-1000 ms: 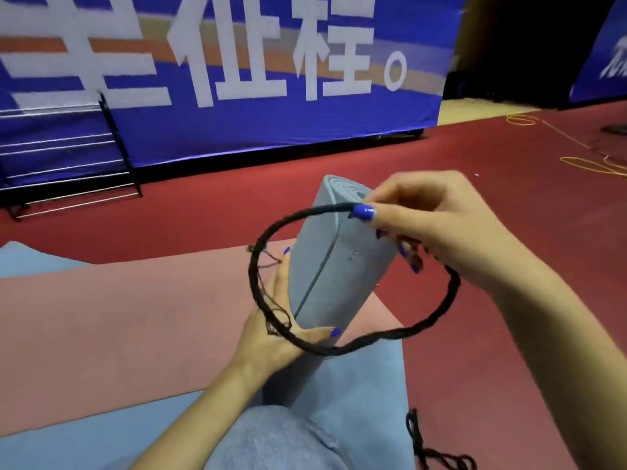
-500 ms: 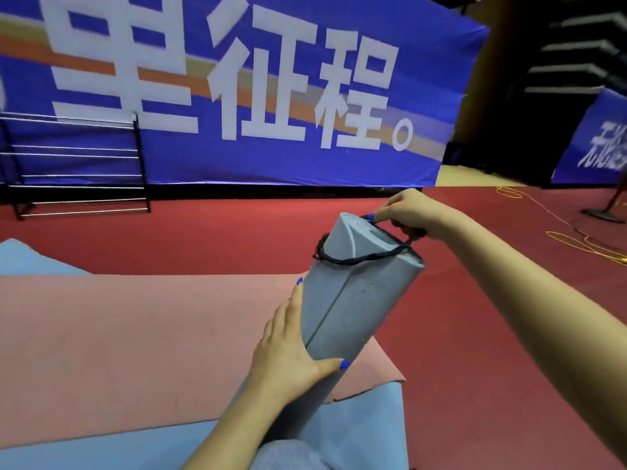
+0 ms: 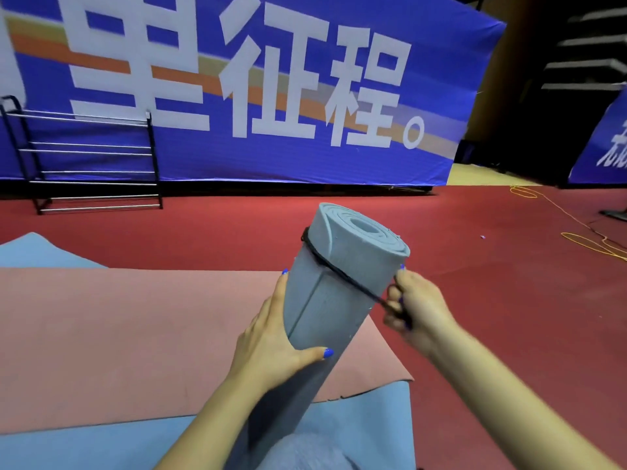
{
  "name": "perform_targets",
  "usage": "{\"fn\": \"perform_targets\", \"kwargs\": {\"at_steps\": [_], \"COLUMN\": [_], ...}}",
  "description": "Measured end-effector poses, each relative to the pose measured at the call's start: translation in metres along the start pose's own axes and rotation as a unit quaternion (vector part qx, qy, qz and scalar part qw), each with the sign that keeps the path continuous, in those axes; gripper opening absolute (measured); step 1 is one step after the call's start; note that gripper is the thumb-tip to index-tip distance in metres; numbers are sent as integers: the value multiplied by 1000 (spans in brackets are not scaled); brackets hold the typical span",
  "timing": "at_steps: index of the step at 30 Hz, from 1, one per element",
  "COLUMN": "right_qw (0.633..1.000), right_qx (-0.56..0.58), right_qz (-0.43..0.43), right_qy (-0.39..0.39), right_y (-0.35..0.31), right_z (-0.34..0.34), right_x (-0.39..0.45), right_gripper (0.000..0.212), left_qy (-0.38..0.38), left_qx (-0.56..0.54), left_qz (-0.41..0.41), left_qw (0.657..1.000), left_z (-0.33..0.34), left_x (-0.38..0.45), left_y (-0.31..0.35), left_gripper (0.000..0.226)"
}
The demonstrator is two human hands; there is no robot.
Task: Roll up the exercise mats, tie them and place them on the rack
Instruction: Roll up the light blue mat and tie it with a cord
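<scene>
A rolled grey-blue mat (image 3: 339, 286) is held tilted at frame centre, its spiral end up and leaning toward the upper right, lower end hidden behind the forearm near the bottom edge. The roll's lower-mid section is gripped by the left hand (image 3: 271, 347): thumb w/ blue nail curled across the front, fingers (image 3: 283, 283) laid up along the roll's left side. A black cord (image 3: 334, 266) is looped round the roll just below its top end, running diagonally down to the right. That cord is pinched and drawn taut by the right hand (image 3: 412, 303), fingers curled closed on it just beside the roll's right edge; hand is motion-blurred, so exact finger positions can't be told.

Under the roll, a pink mat (image 3: 118, 334) is spread flat on the red floor (image 3: 509, 300), overlapping a light-blue mat (image 3: 101, 446) seen at lower left and bottom centre. A black metal rack (image 3: 91, 157) w/ silver rails is seen upper left, against a blue banner (image 3: 305, 79) w/ white characters. A yellow cable (image 3: 590, 244) lies on the floor at right.
</scene>
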State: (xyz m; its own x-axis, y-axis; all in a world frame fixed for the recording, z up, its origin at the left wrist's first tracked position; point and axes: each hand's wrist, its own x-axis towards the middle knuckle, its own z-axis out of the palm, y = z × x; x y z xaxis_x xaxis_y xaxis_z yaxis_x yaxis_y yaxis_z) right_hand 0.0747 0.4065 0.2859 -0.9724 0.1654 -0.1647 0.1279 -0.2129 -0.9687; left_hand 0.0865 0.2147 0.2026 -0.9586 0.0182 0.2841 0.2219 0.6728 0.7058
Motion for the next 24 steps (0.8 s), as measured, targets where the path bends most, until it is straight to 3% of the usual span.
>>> {"fn": "perform_targets", "kwargs": {"at_steps": [3,6,10,15,19,24], "right_qw": [997,996,998,989,941,977], "right_qx": [-31,22,66,-107,-300,-122], "right_qz": [-62,-81,12,-37,-120,-70], "right_qy": [27,29,-19,-95,-105,-161], "right_y": [30,29,16,3,11,32], "right_z": [22,44,67,115,150,173], "right_x": [-31,-34,-16,5,32,44], "right_gripper": [7,19,39,30,20,18], "left_qy": [1,-2,48,118,159,100], "left_qx": [-14,-45,-73,-92,-75,-98], "left_qz": [-11,-19,-60,-120,-153,-137], "left_qw": [1000,999,994,982,972,981], "left_z": [-4,-15,-35,-64,-84,-93], "left_x": [3,6,5,-3,-15,-24], "left_y": [-6,-15,-31,-53,-67,-75], "left_gripper": [130,133,141,143,140,140]}}
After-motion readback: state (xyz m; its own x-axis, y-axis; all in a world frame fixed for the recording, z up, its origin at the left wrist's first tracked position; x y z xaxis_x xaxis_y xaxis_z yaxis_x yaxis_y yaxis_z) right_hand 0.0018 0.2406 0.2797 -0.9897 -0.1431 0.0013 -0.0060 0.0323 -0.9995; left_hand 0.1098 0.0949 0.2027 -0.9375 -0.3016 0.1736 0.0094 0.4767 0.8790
